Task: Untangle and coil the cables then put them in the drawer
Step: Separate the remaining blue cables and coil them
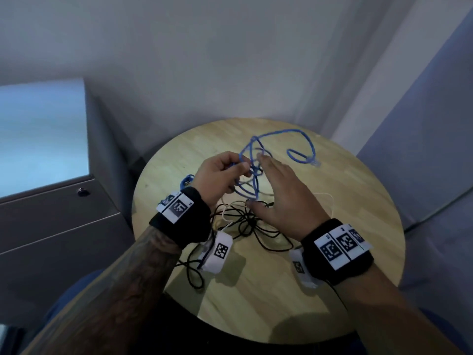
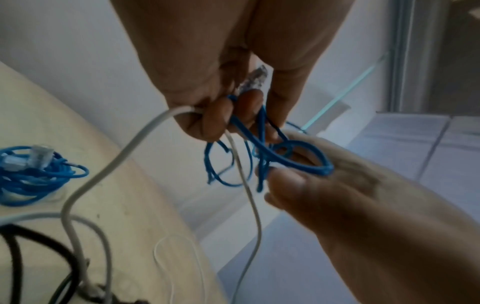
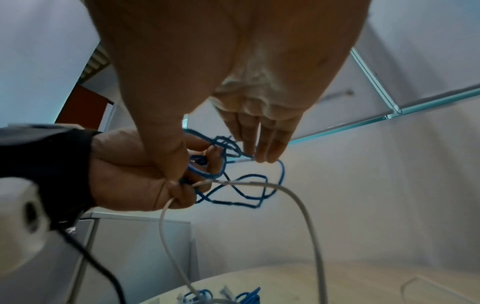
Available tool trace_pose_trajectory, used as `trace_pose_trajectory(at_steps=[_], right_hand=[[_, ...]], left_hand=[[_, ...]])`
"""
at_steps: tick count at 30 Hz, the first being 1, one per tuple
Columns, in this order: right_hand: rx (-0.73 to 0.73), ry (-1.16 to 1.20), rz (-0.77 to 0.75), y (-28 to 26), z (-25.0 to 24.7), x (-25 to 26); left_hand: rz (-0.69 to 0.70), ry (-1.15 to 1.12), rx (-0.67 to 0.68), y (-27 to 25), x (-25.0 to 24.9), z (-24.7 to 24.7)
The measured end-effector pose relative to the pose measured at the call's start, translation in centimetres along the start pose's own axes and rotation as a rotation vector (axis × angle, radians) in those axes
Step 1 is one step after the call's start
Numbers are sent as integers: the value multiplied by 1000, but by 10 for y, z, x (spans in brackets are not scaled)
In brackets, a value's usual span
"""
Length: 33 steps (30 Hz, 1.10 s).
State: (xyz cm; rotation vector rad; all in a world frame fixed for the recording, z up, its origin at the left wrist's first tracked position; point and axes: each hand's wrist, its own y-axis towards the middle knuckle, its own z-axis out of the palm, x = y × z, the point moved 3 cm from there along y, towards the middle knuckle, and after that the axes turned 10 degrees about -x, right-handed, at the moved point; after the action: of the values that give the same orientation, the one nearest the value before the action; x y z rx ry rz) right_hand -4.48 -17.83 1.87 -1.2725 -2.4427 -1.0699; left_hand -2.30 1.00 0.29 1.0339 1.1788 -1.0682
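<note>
Here, above the round table [image 1: 332, 290], the left hand [image 1: 220, 175] pinches the blue cable [image 1: 252, 175] and a white cable [image 2: 130, 148]; the right hand [image 1: 284, 198], fingers straight, touches its loops. Black cables [image 1: 256, 226] lie on the table.

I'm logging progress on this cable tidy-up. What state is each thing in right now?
blue cable: tangled, lifted above the table, not coiled.
white cable: uncoiled, one part in the left hand's grip.
black cable: loose tangle on the table.
second blue cable: bundled, lying on the table.
left hand: grips blue and white cables.
right hand: fingers straight, touching blue loops.
drawer: closed.
</note>
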Motion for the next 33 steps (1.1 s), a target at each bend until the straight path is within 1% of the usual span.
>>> trace_pose_trajectory(at_steps=[3,4,5,8,11,13,15,17,20,24,26,27,28,29,30,31,32,33], right_hand=[[-114,59,-120,-10,6,18],[-113,71,-150,-14,16,24],[-78,62,-169,-18,29,29],[121,-88,-200,-35,86,24],[384,-261,-148,-58,133,-1],[452,-303,-119,-66,141,-18],[453,-288,-50,-63,134,-32],[439,-269,44,-53,116,-45],[420,-223,283,-45,88,-67],[485,-280,487,-40,63,-88],[556,-306,505,-34,51,-87],[539,-328,492,-28,40,-83],[455,-349,457,-22,26,-75],[306,-345,404,-15,11,-66],[137,-291,342,-11,-3,-56],[1,-174,281,-9,-12,-45],[-68,-4,259,-8,-13,-38],[-74,210,288,-7,-12,-31]], left_hand=[[32,-73,-173,9,-15,-27],[44,-94,-227,12,-21,-36],[56,-111,-271,13,-27,-45],[100,-111,-339,12,-41,-62],[91,-123,-302,6,-48,-70],[64,-180,-266,2,-51,-73],[26,-279,-222,0,-55,-76],[12,-344,-206,-2,-59,-78],[28,-360,-212,-2,-65,-81],[-15,-371,-146,-4,-60,-71],[-30,-373,-75,-8,-55,-57],[-33,-353,-42,-10,-52,-49],[-37,-328,-12,-12,-50,-42],[-40,-309,19,-13,-48,-34],[-42,-300,43,-14,-47,-27],[-48,-301,57,-15,-45,-21],[-58,-309,60,-15,-44,-16],[-71,-326,54,-14,-43,-12]])
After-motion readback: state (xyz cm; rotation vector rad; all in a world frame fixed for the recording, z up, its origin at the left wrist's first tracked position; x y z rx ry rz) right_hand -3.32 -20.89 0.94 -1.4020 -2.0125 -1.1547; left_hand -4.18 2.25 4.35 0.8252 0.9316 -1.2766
